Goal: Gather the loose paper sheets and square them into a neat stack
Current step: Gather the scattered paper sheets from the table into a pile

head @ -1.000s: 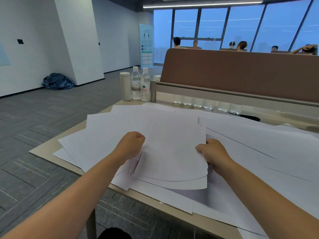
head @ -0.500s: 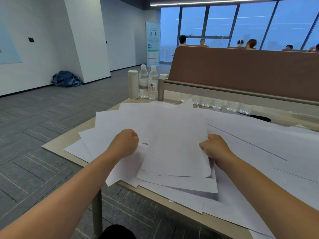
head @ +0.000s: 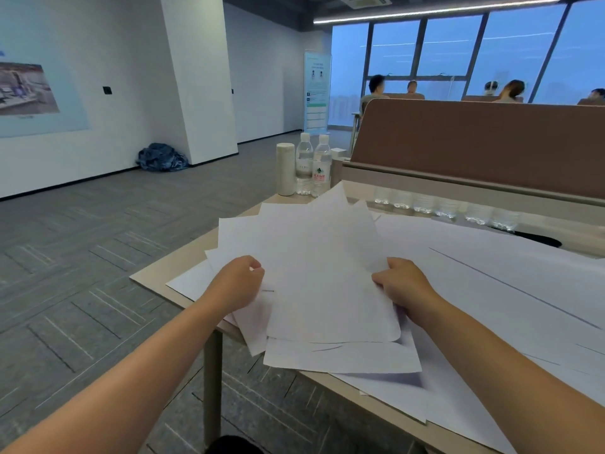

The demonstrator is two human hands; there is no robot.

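Observation:
A fanned bunch of white paper sheets (head: 320,273) is tilted up off the table, its far corners splayed out unevenly. My left hand (head: 237,283) grips the bunch's left edge and my right hand (head: 404,285) grips its right edge. More loose sheets (head: 343,358) lie flat under the bunch near the table's front edge, some overhanging it. Large white sheets (head: 507,283) cover the table to the right.
The beige table (head: 157,276) has its left corner and a leg close to me. A white cylinder (head: 285,168) and two water bottles (head: 312,165) stand at the far left. A brown divider panel (head: 474,142) runs along the back, with several bottles beneath it.
Both hands have lifted the gathered sheets from lying flat to tilted up off the table, and the fan has narrowed. The view has swung left and up.

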